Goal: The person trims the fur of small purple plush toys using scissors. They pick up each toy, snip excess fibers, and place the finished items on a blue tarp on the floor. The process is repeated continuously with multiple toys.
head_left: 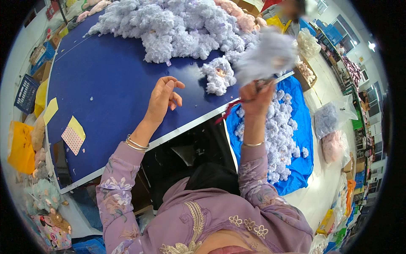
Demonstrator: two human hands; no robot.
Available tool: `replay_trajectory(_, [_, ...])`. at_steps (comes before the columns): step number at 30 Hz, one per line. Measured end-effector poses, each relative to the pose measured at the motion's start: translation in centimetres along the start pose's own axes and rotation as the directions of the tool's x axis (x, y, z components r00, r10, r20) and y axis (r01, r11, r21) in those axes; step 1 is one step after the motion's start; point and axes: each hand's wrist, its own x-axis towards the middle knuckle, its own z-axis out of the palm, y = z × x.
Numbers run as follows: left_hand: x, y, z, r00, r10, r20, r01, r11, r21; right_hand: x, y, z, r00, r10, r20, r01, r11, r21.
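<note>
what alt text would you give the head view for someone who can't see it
A person's right hand lifts a blurred lilac plush toy with small scissors, while the left hand rests open on a blue table. A heap of lilac plush toys covers the table's far end.

The worktop (pixel 105 84) wears smooth, matt blue cloth; the heap of lilac plush toys (pixel 177 29) is shaggy, curly pile, as is the blurred piece (pixel 266 55) the right hand (pixel 256 97) lifts; glossy blue plastic sheet (pixel 300 122) covers the floor; thin metal bangles (pixel 136 144) shine
</note>
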Motion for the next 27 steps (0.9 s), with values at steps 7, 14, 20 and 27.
replay_trajectory(7, [0.7, -1.2, 0.3, 0.998, -0.024, 0.057, 0.019, 0.996, 0.089, 3.1, -0.4, -4.3, 0.930, -0.075, -0.360, -0.283, 0.479, -0.831])
replay_trajectory(14, [0.6, -1.4, 1.8, 0.999, 0.035, -0.006, -0.032, 0.966, 0.257, 4.7, 4.5, -3.3, 0.972, 0.013, -0.235, -0.235, 0.106, -0.966])
replay_trajectory(20, [1.6, -2.8, 1.5, 0.975, 0.212, -0.074, -0.153, 0.868, 0.472, 4.3, 7.2, -3.7, 0.987, 0.119, -0.107, -0.129, 0.197, -0.972])
replay_trajectory(27, [2.1, -2.6, 0.6, 0.981, 0.146, -0.128, -0.108, 0.960, 0.259, 0.7, 6.0, 0.7, 0.941, 0.336, -0.023, -0.213, 0.539, -0.815])
